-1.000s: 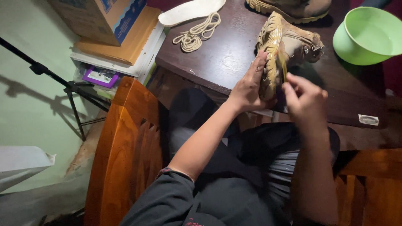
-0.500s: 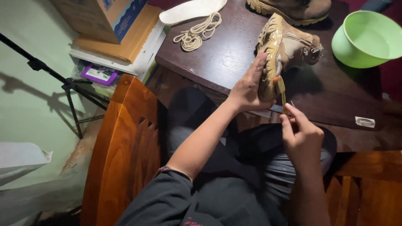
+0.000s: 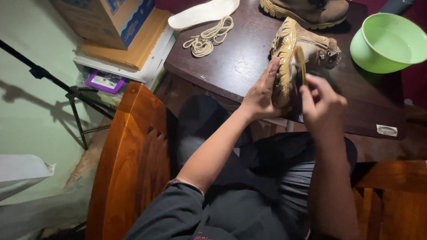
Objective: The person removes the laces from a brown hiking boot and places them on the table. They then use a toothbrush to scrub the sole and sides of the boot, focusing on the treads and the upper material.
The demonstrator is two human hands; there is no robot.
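The left hand (image 3: 262, 95) lay flat against the sole of a tan boot (image 3: 296, 58), propping it on its side on the dark table (image 3: 235, 58). Just right of it, the right hand (image 3: 322, 104) pinched a small yellowish brush (image 3: 301, 62), bristles touching the boot. A green bowl (image 3: 389, 42) sat beyond, farther right

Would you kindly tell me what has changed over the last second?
The right hand dipped toward the lap, then rose again, bringing the small brush back up against the boot. The left hand stayed pressed on the sole; laces, insole and green bowl did not move.
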